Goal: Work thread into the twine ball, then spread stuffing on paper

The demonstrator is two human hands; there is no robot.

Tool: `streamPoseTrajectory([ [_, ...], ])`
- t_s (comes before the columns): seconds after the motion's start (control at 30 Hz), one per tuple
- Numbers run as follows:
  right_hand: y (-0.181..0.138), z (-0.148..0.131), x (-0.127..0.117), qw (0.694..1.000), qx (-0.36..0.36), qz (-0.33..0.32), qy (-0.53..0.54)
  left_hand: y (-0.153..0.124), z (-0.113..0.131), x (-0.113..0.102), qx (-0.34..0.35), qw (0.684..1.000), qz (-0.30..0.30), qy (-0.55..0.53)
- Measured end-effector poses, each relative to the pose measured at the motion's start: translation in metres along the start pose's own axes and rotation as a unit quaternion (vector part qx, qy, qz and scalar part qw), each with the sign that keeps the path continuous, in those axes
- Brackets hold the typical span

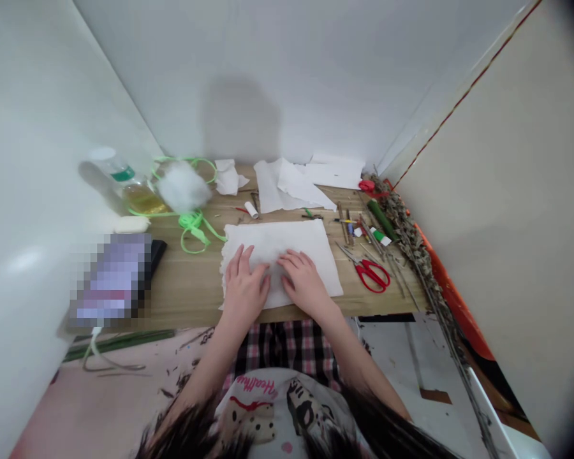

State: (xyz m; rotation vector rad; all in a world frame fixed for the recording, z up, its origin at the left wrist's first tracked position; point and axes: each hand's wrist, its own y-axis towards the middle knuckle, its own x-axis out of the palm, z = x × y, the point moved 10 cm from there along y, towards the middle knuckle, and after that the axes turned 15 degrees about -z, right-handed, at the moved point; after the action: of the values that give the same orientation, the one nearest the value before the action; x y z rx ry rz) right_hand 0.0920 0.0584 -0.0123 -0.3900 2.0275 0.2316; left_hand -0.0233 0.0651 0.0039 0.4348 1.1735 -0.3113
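Observation:
A white sheet (pixel 313 239) with a ragged left edge lies flat near the front of the wooden table; whether it is paper or cloth I cannot tell. My left hand (pixel 243 280) rests on its left half, palm down with the fingers apart. On the sheet's middle lies my right hand (pixel 302 278), its fingers loosely spread. Between the two hands is a faint whitish patch, perhaps thin fluff, too indistinct to name. Red-handled scissors (pixel 367 271) lie just right of the sheet, blades slightly apart.
At the left stand a bottle of yellowish liquid (pixel 143 199), a white fluff ball (pixel 184 187), green ribbon (pixel 194 228) and a blurred phone (pixel 110 277). Torn white pieces (pixel 287 185) lie behind. Twigs (pixel 343 223) and a dried plant bundle (pixel 411 239) line the right. Walls enclose three sides.

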Motion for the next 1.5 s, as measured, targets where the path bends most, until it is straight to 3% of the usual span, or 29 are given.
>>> streamPoseTrajectory([
  [0.43, -0.006, 0.013, -0.003, 0.999, 0.031, 0.019, 0.003, -0.002, -0.022, 0.005, -0.060, 0.998, -0.001, -0.037],
  [0.6, -0.009, -0.001, -0.029, 0.995, -0.001, 0.088, 0.054, 0.003, -0.014, -0.012, -0.030, 0.989, 0.037, -0.140],
  [0.7, -0.001, -0.008, -0.038, 0.992, -0.004, 0.108, 0.070, 0.011, -0.005, -0.015, -0.006, 0.989, 0.037, -0.141],
  [0.83, 0.023, -0.007, -0.021, 0.999, 0.023, 0.038, 0.027, 0.024, 0.003, 0.004, 0.007, 0.998, -0.012, -0.069],
  [0.97, 0.033, 0.000, -0.002, 0.999, 0.049, -0.004, -0.017, 0.027, -0.007, 0.015, -0.036, 0.999, -0.024, -0.020],
  [1.1, 0.028, 0.005, -0.001, 0.997, 0.072, 0.014, -0.029, 0.025, -0.014, 0.013, -0.078, 0.997, -0.025, 0.008],
  [1.5, 0.025, 0.015, -0.004, 0.994, 0.089, 0.052, 0.022, 0.015, -0.021, 0.002, -0.110, 0.993, 0.030, 0.006],
])
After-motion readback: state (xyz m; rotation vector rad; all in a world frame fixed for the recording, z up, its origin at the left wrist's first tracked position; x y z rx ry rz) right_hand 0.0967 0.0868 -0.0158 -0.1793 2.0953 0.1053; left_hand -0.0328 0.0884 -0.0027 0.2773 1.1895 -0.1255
